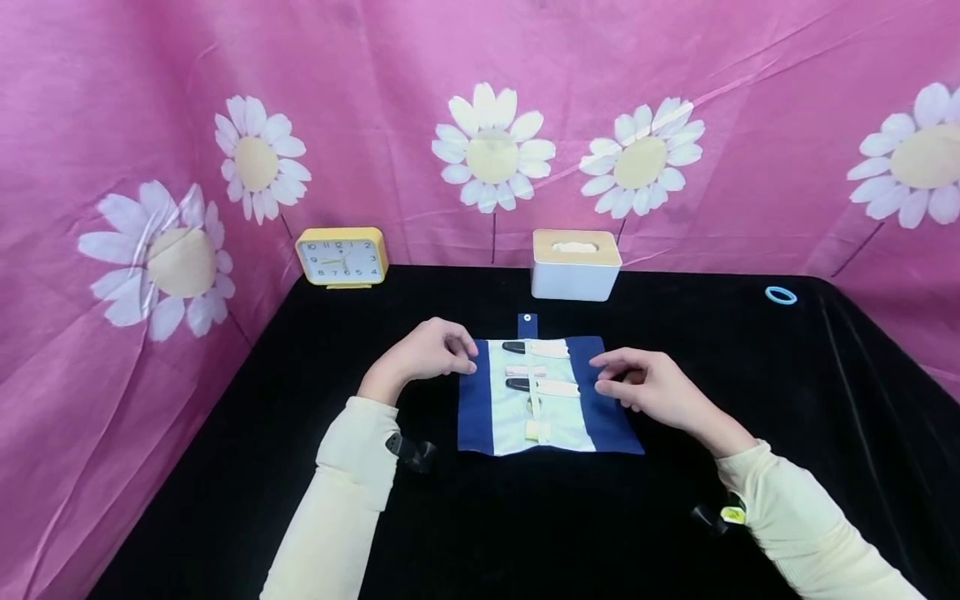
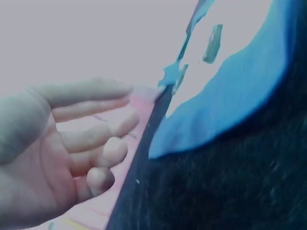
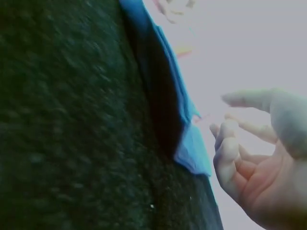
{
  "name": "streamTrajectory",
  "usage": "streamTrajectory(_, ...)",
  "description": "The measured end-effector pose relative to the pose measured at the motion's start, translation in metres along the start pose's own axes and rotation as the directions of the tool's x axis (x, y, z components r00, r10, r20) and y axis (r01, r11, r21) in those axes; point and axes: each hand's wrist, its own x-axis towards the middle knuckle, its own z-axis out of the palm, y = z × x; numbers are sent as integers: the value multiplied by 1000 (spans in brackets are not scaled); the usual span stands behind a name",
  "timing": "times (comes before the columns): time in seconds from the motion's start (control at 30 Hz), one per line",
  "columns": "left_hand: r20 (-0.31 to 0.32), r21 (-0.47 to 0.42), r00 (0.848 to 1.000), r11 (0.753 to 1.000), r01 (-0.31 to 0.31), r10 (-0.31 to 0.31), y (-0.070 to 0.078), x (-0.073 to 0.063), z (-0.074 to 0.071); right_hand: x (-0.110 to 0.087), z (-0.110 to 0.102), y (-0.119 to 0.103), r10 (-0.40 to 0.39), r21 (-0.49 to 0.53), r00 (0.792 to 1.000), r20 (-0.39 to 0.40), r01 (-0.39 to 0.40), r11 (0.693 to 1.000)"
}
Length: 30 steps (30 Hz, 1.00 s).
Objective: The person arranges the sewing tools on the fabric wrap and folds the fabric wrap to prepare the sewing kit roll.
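Note:
A navy cloth roll point(image 1: 613, 425) lies unrolled, with a pale middle panel and a snap tab point(image 1: 527, 323) on its far side. Under its white band sit two slim black-and-pink items point(image 1: 551, 351), a small pink piece point(image 1: 517, 371), a small roundish piece and a yellow piece point(image 1: 532, 430). My left hand point(image 1: 437, 350) is at the roll's upper left edge, fingers loosely bent and nothing in them; the left wrist view shows them apart from the blue cloth point(image 2: 211, 124). By the right edge, my right hand point(image 1: 651, 387) is also relaxed, without anything between thumb and fingers.
Black cloth covers the table point(image 1: 465, 533). A yellow alarm clock point(image 1: 343, 257) stands at the back left, a white tissue box point(image 1: 573, 279) with a wooden lid at the back middle. The blue ring point(image 1: 781, 295) lies far right. A pink flowered curtain point(image 1: 360, 125) hangs behind.

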Motion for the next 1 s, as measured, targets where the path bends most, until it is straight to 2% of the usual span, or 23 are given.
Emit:
streamTrajectory(0.13,48,25,995,996,-84,82,10,-5,9,-7,8,-5,-50,15,996,77,49,999)
streamTrajectory(0.3,104,56,979,982,-181,174,7,-16,19,-19,15,-3,-100,38,983,153,95,995)
streamTrajectory(0.4,125,34,958,964,-262,256,2,-25,22,-26,16,1,-125,53,976,179,118,992)
streamTrajectory(0.5,173,-25,936,951,-307,307,-1,-34,25,-32,14,6,-144,76,969,203,131,989)
streamTrajectory(0.6,240,-28,916,945,-325,322,-4,-41,27,-33,13,10,-155,97,959,236,135,986)
streamTrajectory(0.73,311,43,904,945,-323,295,-3,-47,30,-33,10,15,-146,103,949,281,121,987)
streamTrajectory(0.87,325,80,899,939,-334,292,-1,-48,30,-33,6,16,-126,82,948,294,106,991)
streamTrajectory(1.0,326,78,890,929,-362,319,-2,-46,30,-33,5,13,-182,12,941,285,186,983)
